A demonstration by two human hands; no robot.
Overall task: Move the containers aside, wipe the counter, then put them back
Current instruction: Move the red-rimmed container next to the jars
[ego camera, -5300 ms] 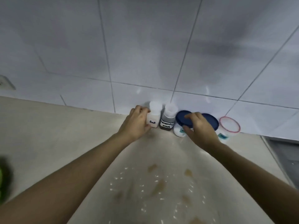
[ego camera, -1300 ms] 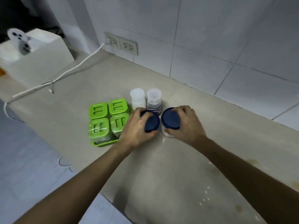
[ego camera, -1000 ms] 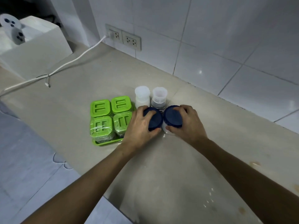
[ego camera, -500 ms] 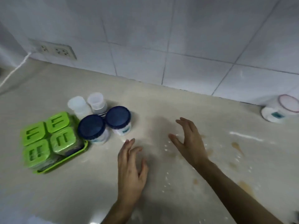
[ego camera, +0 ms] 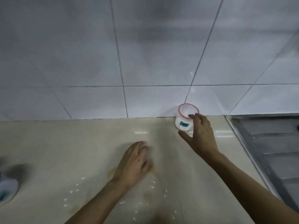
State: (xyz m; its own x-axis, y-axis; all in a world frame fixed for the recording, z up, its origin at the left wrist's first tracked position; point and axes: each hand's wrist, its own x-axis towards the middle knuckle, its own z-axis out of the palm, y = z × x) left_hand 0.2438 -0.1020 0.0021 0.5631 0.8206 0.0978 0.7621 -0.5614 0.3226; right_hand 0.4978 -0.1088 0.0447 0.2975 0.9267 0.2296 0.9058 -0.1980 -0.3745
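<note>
A small clear jar (ego camera: 183,120) with a red-rimmed lid and white contents stands against the tiled wall at the back of the beige counter (ego camera: 72,143). My right hand (ego camera: 199,135) is spread open right beside it, fingertips at the lid's edge and thumb below the jar, without a closed grip. My left hand (ego camera: 133,164) lies flat on the counter, empty, over brown stains and white specks. At the far left edge, part of a white jar (ego camera: 7,189) shows, blurred.
A steel sink drainboard (ego camera: 271,151) adjoins the counter on the right, its raised rim running diagonally. The white tiled wall (ego camera: 145,54) closes off the back. Brown stains (ego camera: 111,172) and scattered white grains mark the counter in front of me.
My view has swung right, away from the green tray and blue-lidded jars. My right hand has reached out to the red-rimmed jar; my left hand moved forward and flattened on the counter.
</note>
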